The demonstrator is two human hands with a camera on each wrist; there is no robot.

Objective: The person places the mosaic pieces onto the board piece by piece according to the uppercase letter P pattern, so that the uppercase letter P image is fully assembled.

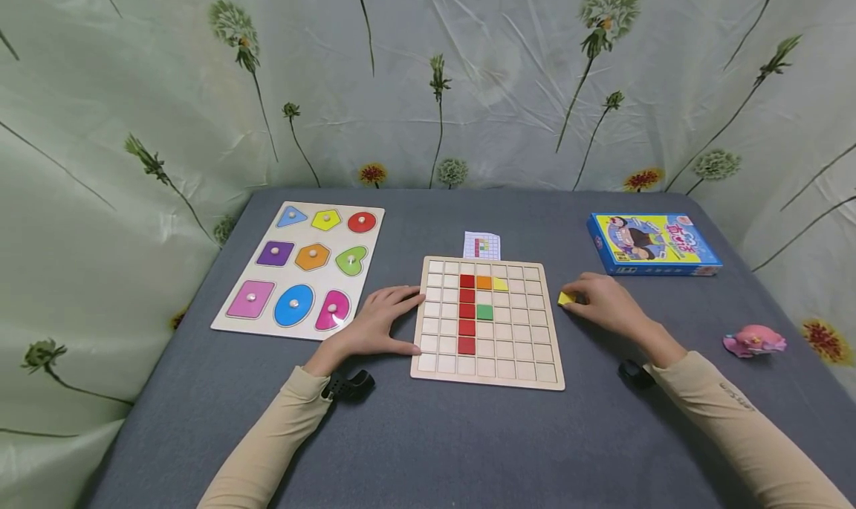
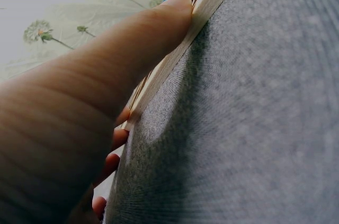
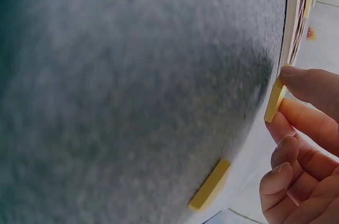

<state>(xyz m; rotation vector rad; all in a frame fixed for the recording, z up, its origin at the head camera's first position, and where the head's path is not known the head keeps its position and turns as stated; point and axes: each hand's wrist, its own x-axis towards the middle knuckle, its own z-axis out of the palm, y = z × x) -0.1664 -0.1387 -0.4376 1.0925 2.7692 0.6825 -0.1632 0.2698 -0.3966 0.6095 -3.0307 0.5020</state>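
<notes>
A wooden grid board (image 1: 438,364) lies flat, carrying a column of red tiles (image 1: 467,310), an orange tile (image 1: 484,282), a yellow tile with a pale part (image 1: 499,284) and a green tile (image 1: 484,312). My left hand (image 1: 377,323) rests at the board's left edge, thumb (image 2: 164,23) and fingers spread along it. Just right of the board, my right hand (image 1: 610,303) pinches a small yellow tile (image 3: 276,99) between thumb and fingers. Another yellow tile (image 3: 210,184) lies on the cloth in the right wrist view; the hand hides it in the head view.
Behind the board lies a small pattern card (image 1: 481,246). On the left is a shape puzzle board (image 1: 304,269) with knobbed pieces, close to my left hand. At the right are a blue and yellow box (image 1: 655,244) and a pink figurine (image 1: 754,341).
</notes>
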